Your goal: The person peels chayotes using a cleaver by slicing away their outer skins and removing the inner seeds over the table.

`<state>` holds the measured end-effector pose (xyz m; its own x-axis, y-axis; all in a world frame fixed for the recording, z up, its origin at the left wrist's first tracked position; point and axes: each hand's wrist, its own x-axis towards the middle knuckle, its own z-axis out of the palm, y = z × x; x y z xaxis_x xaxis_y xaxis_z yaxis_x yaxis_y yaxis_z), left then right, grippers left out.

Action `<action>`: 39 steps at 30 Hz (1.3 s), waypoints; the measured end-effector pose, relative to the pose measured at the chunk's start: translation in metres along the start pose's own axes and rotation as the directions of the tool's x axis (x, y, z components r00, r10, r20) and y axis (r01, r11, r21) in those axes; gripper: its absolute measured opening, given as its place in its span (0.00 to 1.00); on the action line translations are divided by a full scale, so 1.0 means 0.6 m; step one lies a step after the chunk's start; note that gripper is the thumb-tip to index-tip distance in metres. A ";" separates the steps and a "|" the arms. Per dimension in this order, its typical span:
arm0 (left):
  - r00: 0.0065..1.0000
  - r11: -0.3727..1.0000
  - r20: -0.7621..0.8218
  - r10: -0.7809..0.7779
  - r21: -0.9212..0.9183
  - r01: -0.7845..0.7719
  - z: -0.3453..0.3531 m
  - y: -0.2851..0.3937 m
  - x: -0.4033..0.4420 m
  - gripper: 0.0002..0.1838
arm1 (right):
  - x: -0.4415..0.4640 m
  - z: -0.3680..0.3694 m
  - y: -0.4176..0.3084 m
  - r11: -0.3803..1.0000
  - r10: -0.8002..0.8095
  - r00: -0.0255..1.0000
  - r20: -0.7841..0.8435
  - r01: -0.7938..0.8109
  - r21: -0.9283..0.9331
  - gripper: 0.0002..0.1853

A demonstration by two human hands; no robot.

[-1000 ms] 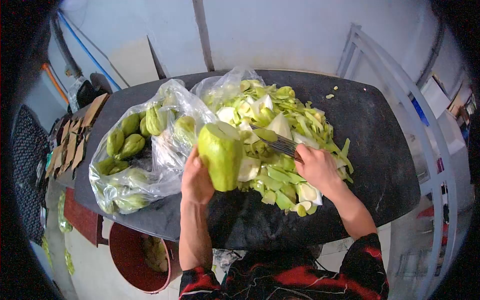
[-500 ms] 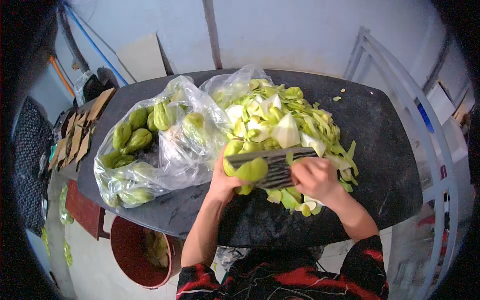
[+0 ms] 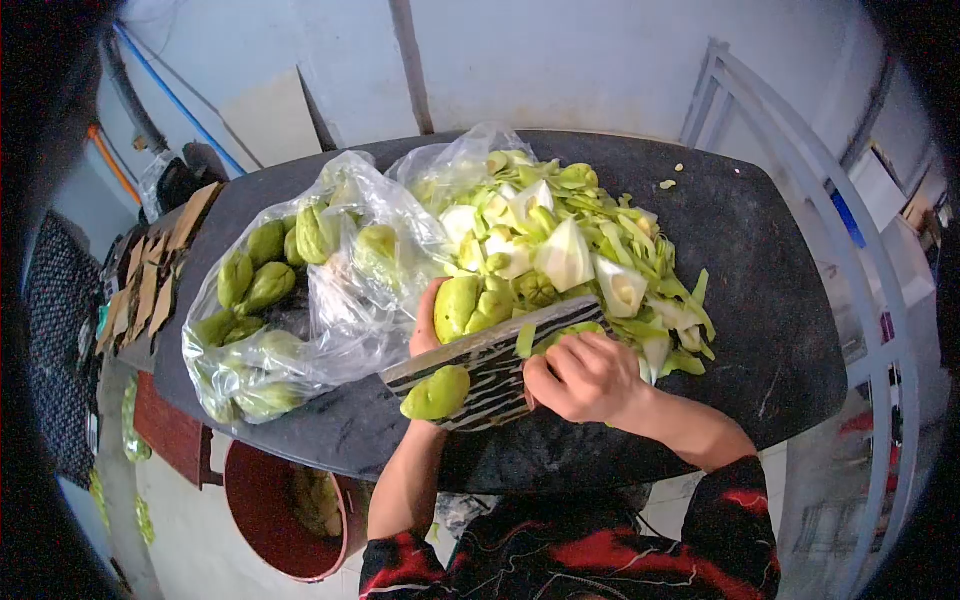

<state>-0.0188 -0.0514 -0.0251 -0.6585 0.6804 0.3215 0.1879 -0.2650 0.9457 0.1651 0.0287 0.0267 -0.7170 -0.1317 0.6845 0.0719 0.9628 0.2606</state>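
Moved: vs. half a sec ago, the knife has tipped from approx. level to a slant, R hand w/ it, twd 8 o'clock; the cut piece has shifted that way too.
Table: dark top under it all; we take 12 as its far edge.
Peel pile: abt 1 o'clock, white chunks in among the peel.
Plastic bag: at 9, clear, whole green fruits inside, just beside L hand.
Knife: broad blade, long axis 8 to 2. We judge the step as slicing the held fruit; the next move calls for a firm L hold & fingertips clear of the edge.
R hand: fingers curled tight at the blade's 2 o'clock end, grip hidden.
L hand: fingers wrapped round the fruit, no visible gap; blade hides most, so can't tell each finger.
Fruit: near table ctr, just past blade's upper edge. Creased end twd abt 2 o'clock; full long axis hidden, can't tell.
Cut piece: in front of blade face, twd 8; can't tell if still attached.
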 end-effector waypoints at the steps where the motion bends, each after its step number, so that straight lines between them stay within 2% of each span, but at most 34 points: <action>1: 0.999 0.996 0.017 0.028 0.087 -0.030 -0.002 0.014 -0.001 0.36 | -0.003 0.005 0.000 1.000 -0.001 1.000 0.000 0.001 -0.022 0.08; 2: 0.998 0.983 0.037 0.055 0.172 -0.061 -0.003 0.019 -0.001 0.36 | -0.006 0.010 0.004 1.000 0.001 1.000 0.002 -0.001 -0.024 0.08; 3: 0.998 0.994 0.040 0.041 0.095 -0.044 -0.002 0.020 0.004 0.36 | -0.010 0.014 0.011 0.999 0.017 1.000 -0.011 -0.017 0.045 0.07; 4: 0.998 0.995 0.045 0.033 0.093 -0.037 0.002 0.025 0.001 0.36 | -0.017 0.018 0.018 0.993 0.039 0.999 -0.018 -0.037 0.116 0.07; 5: 0.999 0.999 0.049 -0.022 -0.032 0.024 0.006 0.035 -0.008 0.36 | -0.023 0.021 0.029 0.994 0.107 0.986 0.132 -0.110 0.019 0.06; 6: 0.996 0.985 0.054 -0.068 -0.157 0.075 0.011 0.046 -0.010 0.36 | -0.029 0.037 0.049 0.982 0.166 0.980 0.108 -0.174 0.069 0.07; 7: 0.996 0.998 0.086 0.032 0.049 -0.036 0.003 0.032 -0.003 0.36 | -0.037 0.037 0.050 0.980 0.181 0.978 0.101 -0.188 0.069 0.07; 11: 0.992 0.995 0.125 0.035 0.091 -0.046 0.001 0.029 -0.001 0.39 | -0.045 0.049 0.063 0.974 0.211 0.977 0.020 -0.212 0.082 0.09; 12: 0.991 0.994 0.133 0.022 0.100 -0.036 -0.005 0.031 -0.008 0.39 | -0.053 0.047 0.070 0.964 0.255 0.951 0.177 -0.265 0.032 0.05; 14: 0.986 0.983 0.154 0.058 0.162 -0.084 -0.009 0.043 -0.007 0.42 | -0.071 0.059 0.100 0.881 0.469 0.827 0.310 -0.417 -0.223 0.06; 15: 0.976 1.000 0.216 0.007 0.003 -0.007 -0.008 0.058 -0.006 0.46 | -0.077 0.052 0.108 0.877 0.477 0.829 0.293 -0.425 -0.225 0.06; 17: 0.982 1.000 0.187 -0.010 -0.015 0.013 -0.004 0.057 0.003 0.46 | -0.086 0.035 0.134 0.853 0.522 0.817 0.244 -0.511 -0.112 0.09; 19: 0.985 0.996 0.151 -0.084 -0.029 0.089 -0.002 0.042 0.000 0.47 | -0.080 0.016 0.126 0.842 0.538 0.796 0.278 -0.523 -0.131 0.09; 21: 0.986 0.997 0.148 -0.072 -0.017 0.075 0.000 0.042 -0.002 0.47 | -0.080 0.014 0.126 0.833 0.553 0.772 0.312 -0.524 -0.181 0.11; 27: 0.990 0.995 0.123 -0.073 -0.061 0.081 0.000 0.040 0.001 0.47 | -0.071 0.003 0.107 0.836 0.549 0.789 0.278 -0.529 -0.149 0.13; 30: 0.995 0.996 0.097 -0.030 -0.086 0.039 0.000 0.023 0.000 0.49 | -0.065 -0.007 0.100 0.832 0.551 0.793 0.259 -0.546 -0.098 0.14; 32: 0.990 0.994 0.102 0.098 0.035 -0.102 -0.003 0.021 -0.002 0.51 | -0.056 -0.015 0.092 0.826 0.559 0.796 0.230 -0.560 -0.068 0.13; 34: 0.988 0.992 0.104 0.116 0.043 -0.121 0.000 0.029 -0.006 0.52 | -0.052 -0.019 0.089 0.820 0.567 0.800 0.197 -0.571 -0.039 0.11; 36: 0.985 0.989 0.107 0.134 0.052 -0.140 0.000 0.031 -0.008 0.53 | -0.053 -0.022 0.088 0.829 0.550 0.811 0.202 -0.559 -0.013 0.14; 38: 0.956 0.950 0.110 0.271 0.128 -0.284 0.000 0.025 -0.009 0.55 | -0.052 -0.026 0.087 0.821 0.557 0.806 0.200 -0.570 0.010 0.14; 39: 0.955 0.948 0.109 0.276 0.130 -0.289 -0.001 0.024 -0.009 0.55 | -0.051 -0.028 0.087 0.812 0.567 0.800 0.198 -0.583 0.030 0.14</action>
<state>-0.0127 -0.0594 -0.0132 -0.4972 0.6513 0.5733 0.4633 -0.3594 0.8101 0.2024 0.0790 0.0310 -0.6700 0.4868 0.5605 0.4553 0.8658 -0.2077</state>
